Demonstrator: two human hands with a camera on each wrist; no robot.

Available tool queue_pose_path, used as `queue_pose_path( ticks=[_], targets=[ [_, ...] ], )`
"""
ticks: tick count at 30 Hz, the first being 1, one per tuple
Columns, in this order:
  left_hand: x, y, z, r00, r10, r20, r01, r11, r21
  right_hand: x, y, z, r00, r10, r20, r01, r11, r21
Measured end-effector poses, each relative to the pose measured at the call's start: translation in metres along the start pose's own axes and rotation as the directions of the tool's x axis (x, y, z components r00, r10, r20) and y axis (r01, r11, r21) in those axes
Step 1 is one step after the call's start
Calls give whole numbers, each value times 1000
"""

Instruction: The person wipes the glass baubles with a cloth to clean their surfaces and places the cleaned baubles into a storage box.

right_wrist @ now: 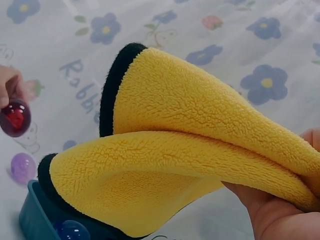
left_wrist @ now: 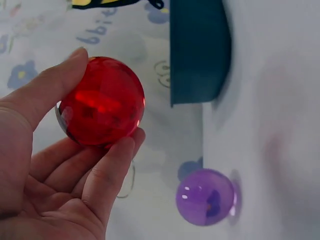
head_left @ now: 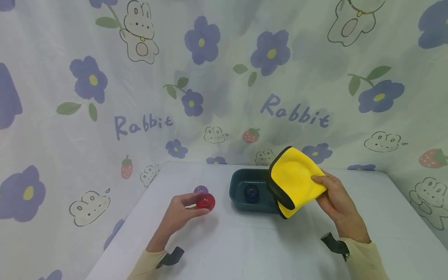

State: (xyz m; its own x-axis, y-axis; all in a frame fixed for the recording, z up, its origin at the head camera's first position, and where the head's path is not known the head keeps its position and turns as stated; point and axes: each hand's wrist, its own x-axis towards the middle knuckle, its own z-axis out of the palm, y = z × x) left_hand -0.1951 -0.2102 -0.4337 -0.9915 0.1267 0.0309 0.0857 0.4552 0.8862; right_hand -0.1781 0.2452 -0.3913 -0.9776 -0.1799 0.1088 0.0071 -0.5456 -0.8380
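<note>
A see-through red ball [head_left: 205, 202] is pinched between the thumb and fingers of my left hand [head_left: 180, 214], raised above the table in the left wrist view. Behind it a purple ball [left_wrist: 206, 197] rests on the white surface. My right hand [head_left: 337, 200] grips a folded yellow cloth [head_left: 297, 177] with dark edging by its right end. The cloth hangs over the right part of a dark teal bin [head_left: 239, 205] and hides that part. Inside the bin, toward its left, lies a dark blue ball [head_left: 251, 191].
The white table [head_left: 252, 249] stands against a hanging curtain [head_left: 224, 77] printed with rabbits, flowers and strawberries. Dark wrist straps [head_left: 171, 257] sit on both forearms. The bin stands near the table's back edge, right of the purple ball.
</note>
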Motion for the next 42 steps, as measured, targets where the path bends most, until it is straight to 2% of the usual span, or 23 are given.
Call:
queue_pose_path(
  ticks=[9, 13, 19, 22, 34, 42],
  targets=[
    [7, 28, 7, 995, 100, 9, -100, 995, 1, 1, 1, 2, 1000, 6, -2, -7, 999, -41],
    [11, 43, 11, 989, 144, 34, -144, 990, -4, 2, 2, 3, 1000, -3, 0, 3, 999, -43],
    [20, 63, 23, 963, 250, 98, -242, 966, -87, 2, 3, 4, 1000, 2, -11, -3, 997, -73],
    [23, 71, 30, 952, 284, 116, -268, 954, -136, 2, 4, 6, 1000, 12, -22, -14, 995, -102],
    [35, 100, 63, 935, 332, 124, -300, 928, -222, 3, 7, 12, 998, 28, -52, -36, 986, -164],
    [40, 109, 86, 924, 347, 160, -290, 910, -296, 3, 14, 20, 998, 42, -57, -53, 973, -226]
  ],
)
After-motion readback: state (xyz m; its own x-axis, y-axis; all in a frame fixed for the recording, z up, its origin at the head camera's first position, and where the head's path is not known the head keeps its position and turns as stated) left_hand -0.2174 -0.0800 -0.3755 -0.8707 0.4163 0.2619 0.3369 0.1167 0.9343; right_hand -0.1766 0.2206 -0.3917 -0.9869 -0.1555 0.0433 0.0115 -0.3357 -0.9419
